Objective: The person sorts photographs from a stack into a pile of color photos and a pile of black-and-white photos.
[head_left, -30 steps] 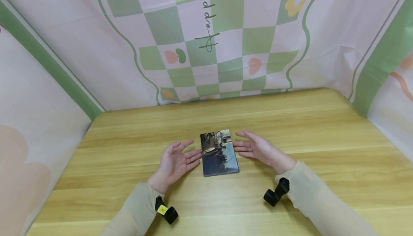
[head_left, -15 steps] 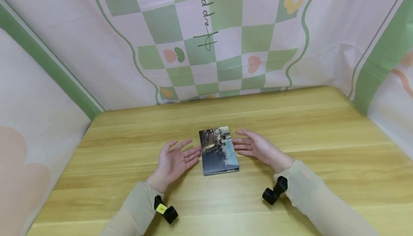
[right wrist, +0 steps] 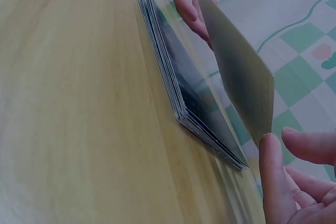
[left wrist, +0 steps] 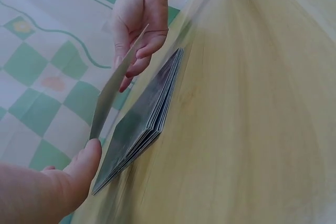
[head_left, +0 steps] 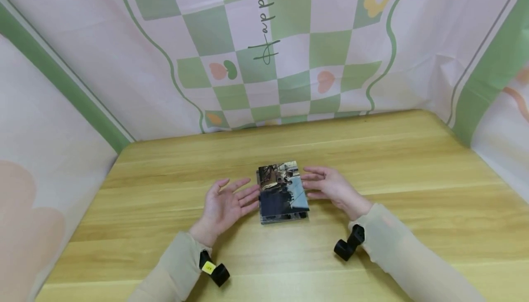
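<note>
A picture card like a postcard [head_left: 283, 190], with a dark and pale blue scene, hovers over a stack of cards [head_left: 285, 220] on the table. In both wrist views the lifted card [left wrist: 111, 90] tilts clear of the stack [right wrist: 173, 77], its plain pale underside showing. My left hand [head_left: 225, 208] has its fingers extended, and fingertips touch the card's left edge. At the opposite edge, fingertips of my right hand [head_left: 332, 188] touch the card, its fingers slightly bent. The right thumb [right wrist: 310, 145] stands apart from the card. The card is carried between the two hands.
The wooden table [head_left: 186, 164] extends on all sides of the stack. A green and white checked cloth [head_left: 289, 63] hangs behind its far edge. Black wrist cameras [head_left: 349, 244] sit on both sleeves.
The top card has risen off the stack and shifted slightly right and away, uncovering the stack's near edge. My right hand has turned, its thumb lowered and fingers slightly more bent; the left barely moved.
</note>
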Demonstrator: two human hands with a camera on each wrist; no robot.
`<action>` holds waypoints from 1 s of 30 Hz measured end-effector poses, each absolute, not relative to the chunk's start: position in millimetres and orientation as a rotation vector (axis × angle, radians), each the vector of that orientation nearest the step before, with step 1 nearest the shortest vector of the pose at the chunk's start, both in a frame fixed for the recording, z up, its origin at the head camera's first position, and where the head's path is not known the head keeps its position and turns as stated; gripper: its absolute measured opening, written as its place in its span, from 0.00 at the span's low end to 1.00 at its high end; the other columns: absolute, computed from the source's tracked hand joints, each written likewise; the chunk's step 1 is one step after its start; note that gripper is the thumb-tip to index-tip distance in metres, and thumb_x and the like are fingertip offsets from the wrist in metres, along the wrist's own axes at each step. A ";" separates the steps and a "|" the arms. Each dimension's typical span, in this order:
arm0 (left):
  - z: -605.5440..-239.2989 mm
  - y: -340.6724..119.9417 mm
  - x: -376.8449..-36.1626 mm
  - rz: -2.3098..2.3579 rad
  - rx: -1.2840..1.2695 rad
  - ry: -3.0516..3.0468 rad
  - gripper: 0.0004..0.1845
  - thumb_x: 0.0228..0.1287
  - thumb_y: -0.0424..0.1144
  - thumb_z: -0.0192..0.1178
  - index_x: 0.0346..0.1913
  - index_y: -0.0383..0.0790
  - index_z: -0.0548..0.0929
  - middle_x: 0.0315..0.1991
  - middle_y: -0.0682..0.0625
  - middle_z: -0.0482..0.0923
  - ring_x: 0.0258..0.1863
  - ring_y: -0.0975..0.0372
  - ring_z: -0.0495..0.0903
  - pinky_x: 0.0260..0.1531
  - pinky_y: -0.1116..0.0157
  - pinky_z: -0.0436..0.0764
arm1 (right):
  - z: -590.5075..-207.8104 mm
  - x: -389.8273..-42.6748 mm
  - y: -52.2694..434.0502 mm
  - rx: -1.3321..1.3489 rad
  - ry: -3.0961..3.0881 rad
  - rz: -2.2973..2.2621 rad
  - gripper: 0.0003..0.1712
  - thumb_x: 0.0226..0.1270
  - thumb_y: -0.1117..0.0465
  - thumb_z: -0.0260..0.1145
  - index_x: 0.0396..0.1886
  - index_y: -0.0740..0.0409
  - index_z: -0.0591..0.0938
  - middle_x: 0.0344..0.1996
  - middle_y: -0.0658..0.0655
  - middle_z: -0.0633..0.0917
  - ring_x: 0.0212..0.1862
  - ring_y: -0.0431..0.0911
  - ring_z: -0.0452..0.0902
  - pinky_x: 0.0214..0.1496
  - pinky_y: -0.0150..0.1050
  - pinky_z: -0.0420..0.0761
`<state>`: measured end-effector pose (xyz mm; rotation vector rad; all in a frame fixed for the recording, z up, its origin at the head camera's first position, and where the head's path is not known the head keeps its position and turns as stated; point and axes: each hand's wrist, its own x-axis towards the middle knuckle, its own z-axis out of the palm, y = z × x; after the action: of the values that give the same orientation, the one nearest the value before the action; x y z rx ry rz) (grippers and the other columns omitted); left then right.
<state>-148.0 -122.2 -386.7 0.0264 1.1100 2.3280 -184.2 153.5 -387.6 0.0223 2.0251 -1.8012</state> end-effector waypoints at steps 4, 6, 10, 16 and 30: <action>-387.2 -119.5 -149.0 2.307 0.048 1.124 0.37 0.70 0.52 0.21 0.73 0.30 0.37 0.74 0.32 0.40 0.74 0.44 0.43 0.73 0.46 0.47 | -388.7 -185.2 154.3 0.038 2.035 -1.812 0.33 0.67 0.73 0.55 0.70 0.67 0.58 0.66 0.70 0.66 0.50 0.47 0.79 0.47 0.34 0.84; -387.4 -117.1 -149.8 2.296 0.061 1.134 0.37 0.70 0.52 0.22 0.73 0.29 0.38 0.74 0.33 0.40 0.74 0.45 0.43 0.73 0.46 0.47 | -389.0 -185.2 155.6 0.041 2.042 -1.818 0.34 0.66 0.72 0.57 0.70 0.68 0.58 0.65 0.71 0.67 0.45 0.41 0.80 0.45 0.33 0.85; -386.8 -109.4 -152.0 2.288 0.065 1.171 0.37 0.71 0.51 0.24 0.72 0.26 0.40 0.74 0.34 0.40 0.74 0.46 0.43 0.73 0.47 0.48 | -389.0 -185.1 158.8 0.041 2.061 -1.813 0.34 0.65 0.72 0.58 0.69 0.69 0.59 0.60 0.70 0.71 0.39 0.36 0.79 0.43 0.32 0.85; -385.2 -91.4 -157.3 2.264 -0.021 1.342 0.32 0.72 0.47 0.30 0.70 0.25 0.52 0.65 0.39 0.59 0.64 0.51 0.61 0.67 0.53 0.65 | -387.4 -185.2 167.6 0.012 2.056 -1.798 0.34 0.66 0.72 0.58 0.70 0.68 0.58 0.51 0.61 0.76 0.38 0.35 0.78 0.42 0.31 0.85; -390.4 -48.2 -166.0 2.026 -0.123 1.941 0.27 0.64 0.28 0.57 0.66 0.34 0.68 0.36 0.53 0.74 0.34 0.68 0.78 0.34 0.72 0.84 | -382.5 -184.7 195.0 -0.133 2.040 -1.788 0.39 0.64 0.69 0.60 0.72 0.67 0.54 0.44 0.51 0.76 0.38 0.37 0.78 0.42 0.32 0.85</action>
<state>-166.0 -48.2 -390.4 -0.1231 1.9414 2.0257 -184.7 195.0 -382.5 -0.1334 2.0401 -1.7880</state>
